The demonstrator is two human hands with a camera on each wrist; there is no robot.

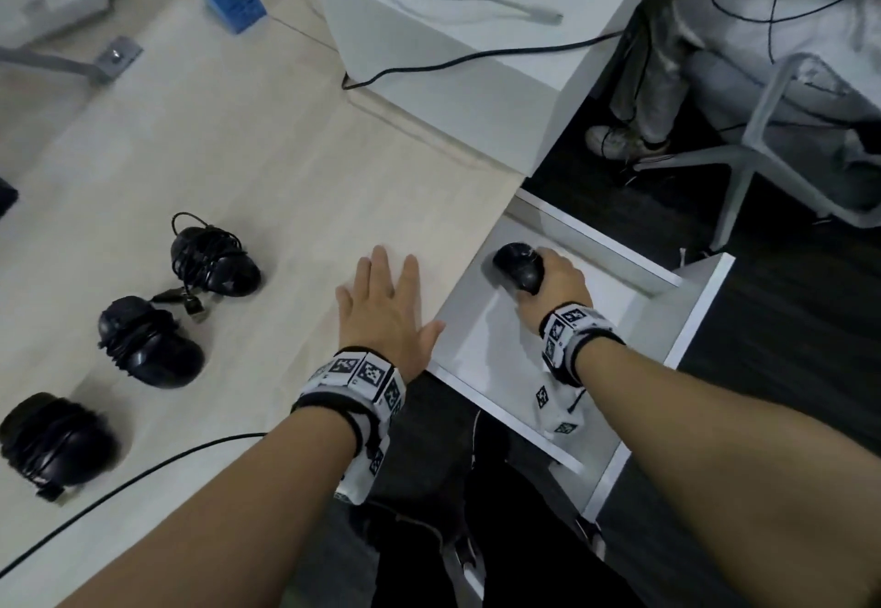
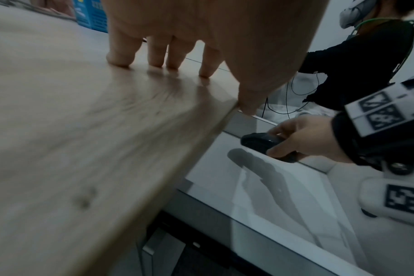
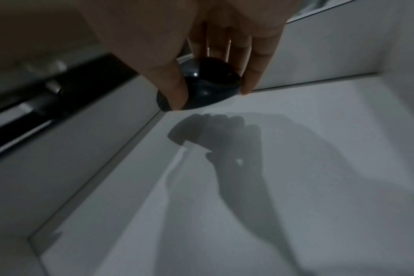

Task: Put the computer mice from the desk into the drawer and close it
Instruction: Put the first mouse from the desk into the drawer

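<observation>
Over the drawer (image 1: 705,293), right hand (image 1: 555,285) grips a mouse (image 1: 517,266) — left hand (image 1: 386,316) flat on desk (image 1: 238,154).

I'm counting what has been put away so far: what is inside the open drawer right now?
Inside the drawer shows only one black mouse, gripped by the right hand near the back corner; otherwise bare white floor. The forearm covers the front right part.
</observation>
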